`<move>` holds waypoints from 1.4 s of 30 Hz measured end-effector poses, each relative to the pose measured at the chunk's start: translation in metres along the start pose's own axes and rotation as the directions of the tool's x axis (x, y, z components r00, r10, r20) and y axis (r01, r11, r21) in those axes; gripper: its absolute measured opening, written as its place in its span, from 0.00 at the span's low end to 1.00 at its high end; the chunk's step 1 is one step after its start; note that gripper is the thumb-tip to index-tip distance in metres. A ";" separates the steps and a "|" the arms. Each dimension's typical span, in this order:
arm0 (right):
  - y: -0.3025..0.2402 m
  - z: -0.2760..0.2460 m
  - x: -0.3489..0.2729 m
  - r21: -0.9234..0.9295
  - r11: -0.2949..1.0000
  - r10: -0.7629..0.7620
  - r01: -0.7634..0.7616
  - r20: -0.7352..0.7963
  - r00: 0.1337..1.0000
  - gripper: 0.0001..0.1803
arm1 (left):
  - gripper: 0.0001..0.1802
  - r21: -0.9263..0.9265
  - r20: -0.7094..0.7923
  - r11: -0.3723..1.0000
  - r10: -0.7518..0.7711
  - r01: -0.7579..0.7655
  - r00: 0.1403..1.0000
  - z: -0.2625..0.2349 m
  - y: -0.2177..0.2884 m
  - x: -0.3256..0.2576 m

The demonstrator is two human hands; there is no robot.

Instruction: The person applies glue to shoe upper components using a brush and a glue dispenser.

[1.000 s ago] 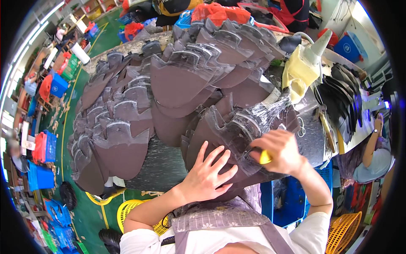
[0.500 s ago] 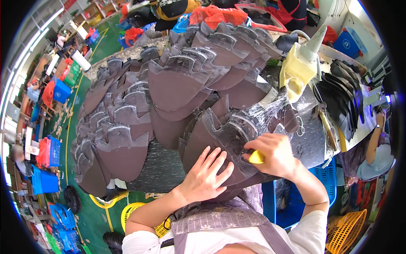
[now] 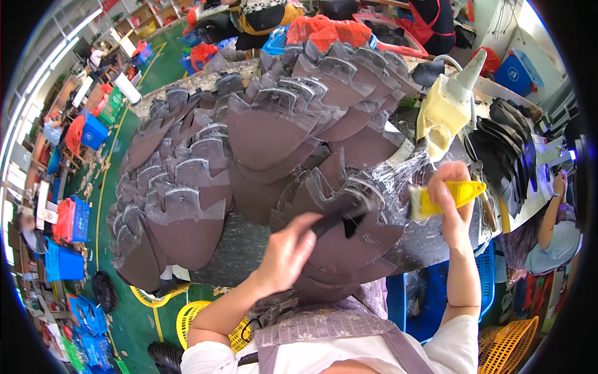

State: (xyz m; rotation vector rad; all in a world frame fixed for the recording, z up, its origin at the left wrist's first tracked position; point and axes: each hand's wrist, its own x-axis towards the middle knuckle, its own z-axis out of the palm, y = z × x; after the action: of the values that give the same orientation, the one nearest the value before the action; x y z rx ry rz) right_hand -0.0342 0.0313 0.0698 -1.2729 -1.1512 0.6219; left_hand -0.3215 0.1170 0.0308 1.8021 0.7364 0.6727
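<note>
My left hand [image 3: 288,252] is closed on one end of a dark, curved piece [image 3: 335,217], smeared by motion, above the nearest stack of overlapping brown-grey cut pieces [image 3: 374,243]. Up to the right of that stack, my right hand [image 3: 451,187] grips a flat brush with a yellow handle [image 3: 470,192]. Its pale bristles point left, close to whitish glue strands [image 3: 398,177]. Beyond the brush stands a pale yellow glue container [image 3: 443,112] with a grey cone on top. More such pieces, with glossy grey curved edges, lie in rows [image 3: 274,134] across the table.
Black curved pieces [image 3: 498,153] hang in layers at the right, beside a wooden-handled tool [image 3: 488,209]. Below the table's near edge are a blue crate [image 3: 488,274] and yellow baskets [image 3: 193,315]. A co-worker [image 3: 554,240] sits at the far right. Red bags [image 3: 327,31] lie behind.
My left hand, flat on the stack before, has closed on a dark piece and raised it. My right hand has moved up and right with the brush, away from the stack.
</note>
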 end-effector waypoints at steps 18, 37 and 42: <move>0.071 -0.010 0.033 -0.341 0.920 -0.302 0.195 -0.296 0.906 0.06 | 0.18 -0.450 -0.528 0.868 -0.070 -0.209 0.846 -0.047 0.000 -0.002; 0.048 0.014 0.021 0.215 0.970 0.092 -0.112 0.100 0.991 0.14 | 0.31 0.603 0.445 0.601 0.291 -0.524 0.847 0.015 -0.015 0.005; 0.054 0.007 0.031 0.153 0.982 0.085 -0.113 0.182 0.980 0.12 | 0.26 0.565 0.396 0.645 0.333 -0.514 0.855 0.022 -0.016 0.005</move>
State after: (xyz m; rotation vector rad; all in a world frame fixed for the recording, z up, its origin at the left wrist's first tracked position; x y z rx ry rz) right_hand -0.0179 0.0745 0.0272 -1.1588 -1.1588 0.8987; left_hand -0.3051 0.1118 0.0098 2.7254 0.3669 0.4791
